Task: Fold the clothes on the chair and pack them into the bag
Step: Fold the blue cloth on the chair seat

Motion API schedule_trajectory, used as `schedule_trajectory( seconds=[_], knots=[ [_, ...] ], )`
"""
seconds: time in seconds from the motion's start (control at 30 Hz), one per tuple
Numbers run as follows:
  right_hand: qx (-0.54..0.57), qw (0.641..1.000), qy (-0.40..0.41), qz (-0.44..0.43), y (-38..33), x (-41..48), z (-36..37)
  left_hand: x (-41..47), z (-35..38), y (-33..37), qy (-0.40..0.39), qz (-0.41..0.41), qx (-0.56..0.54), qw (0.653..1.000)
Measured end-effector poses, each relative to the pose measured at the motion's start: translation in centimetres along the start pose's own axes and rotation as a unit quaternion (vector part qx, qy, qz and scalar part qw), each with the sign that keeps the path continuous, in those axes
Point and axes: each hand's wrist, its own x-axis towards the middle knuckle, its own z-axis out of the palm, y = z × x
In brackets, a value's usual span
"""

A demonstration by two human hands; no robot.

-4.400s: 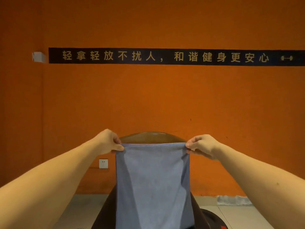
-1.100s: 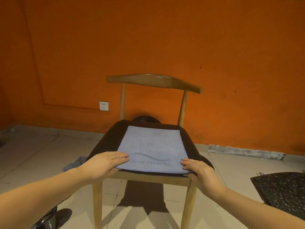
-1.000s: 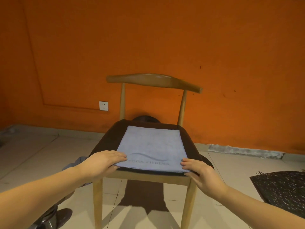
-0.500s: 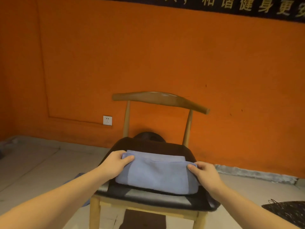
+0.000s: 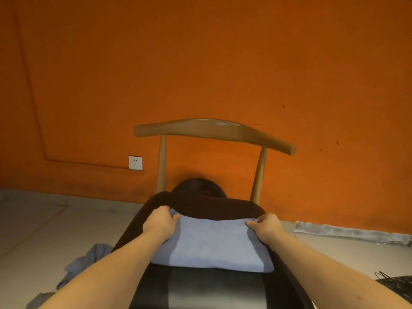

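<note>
Both your hands grip the far edge of the folded towel [image 5: 214, 241] on the chair [image 5: 214, 130] seat.

Your left hand [image 5: 161, 224] curls round the far left corner and your right hand [image 5: 266, 227] curls round the far right one, thumbs and fingers closed on the cloth. The towel lies flat on the seat with its long axis running 9 to 3 o'clock. Its doubled edge is at 6 o'clock, nearest you, and the gripped edge is at 12. Neither hand is nearer, as each holds its own corner, so the next fold probably goes across, 9 toward 3 or the reverse. A grey cloth [image 5: 89, 262] lies on the floor at 8 o'clock. The dark speckled thing [image 5: 396, 284] at 4 o'clock may be the bag, though you cannot tell from here.
</note>
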Motion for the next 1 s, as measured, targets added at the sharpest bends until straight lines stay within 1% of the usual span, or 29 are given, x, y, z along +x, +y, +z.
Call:
schedule_trajectory(
  seconds=[0.13, 0.2, 0.27, 0.3, 0.33, 0.4, 0.47, 0.5, 0.57, 0.67, 0.83, 0.9, 0.93, 1.0],
  knots=[
    [-0.028, 0.999, -0.003, 0.018, -0.2, 0.2, 0.1, 0.0, 0.3, 0.1, 0.019, 0.002, 0.012, 1.0],
    [-0.044, 0.999, 0.013, 0.015, -0.6, 0.0, -0.6, -0.7, -0.5, 0.6, 0.054, 0.016, 0.032, 0.998],
    [-0.091, 0.994, 0.048, -0.023, -1.7, -1.0, -0.9, -1.8, -1.1, 1.3, 0.099, 0.083, 0.11, 0.985],
    [-0.106, 0.991, 0.061, -0.06, -2.2, -1.8, -0.7, -2.6, -1.2, 1.8, 0.107, 0.123, 0.146, 0.976],
    [-0.109, 0.986, 0.066, -0.108, -2.6, -2.7, -0.2, -3.5, -1.0, 2.2, 0.095, 0.154, 0.169, 0.969],
    [-0.13, 0.97, 0.037, -0.205, -2.9, -4.7, 1.0, -5.2, 0.0, 2.7, 0.026, 0.177, 0.202, 0.963],
    [-0.226, 0.938, -0.015, -0.263, -2.5, -5.9, 2.4, -6.6, 1.0, 2.5, -0.055, 0.161, 0.255, 0.952],
    [-0.274, 0.922, -0.035, -0.269, -1.9, -6.0, 2.9, -7.0, 1.4, 2.1, -0.087, 0.146, 0.274, 0.947],
    [-0.333, 0.906, -0.062, -0.253, -0.3, -5.4, 3.4, -7.3, 1.7, 1.1, -0.115, 0.13, 0.286, 0.942],
    [-0.339, 0.91, -0.076, -0.225, 1.6, -4.6, 3.7, -7.4, 1.8, 0.4, -0.111, 0.14, 0.292, 0.94],
    [-0.345, 0.91, -0.085, -0.213, 1.6, -4.6, 3.9, -7.3, 1.7, 1.1, -0.139, 0.126, 0.331, 0.925],
    [-0.346, 0.909, -0.108, -0.207, 1.1, -4.3, 3.7, -7.4, 1.7, 2.1, -0.13, 0.127, 0.347, 0.92],
    [-0.338, 0.911, -0.119, -0.204, 0.9, -4.1, 3.5, -7.7, 2.0, 2.9, -0.113, 0.14, 0.349, 0.92],
    [-0.303, 0.925, -0.121, -0.197, 0.6, -3.2, 3.0, -8.9, 3.2, 4.9, -0.078, 0.174, 0.316, 0.929]
  ],
)
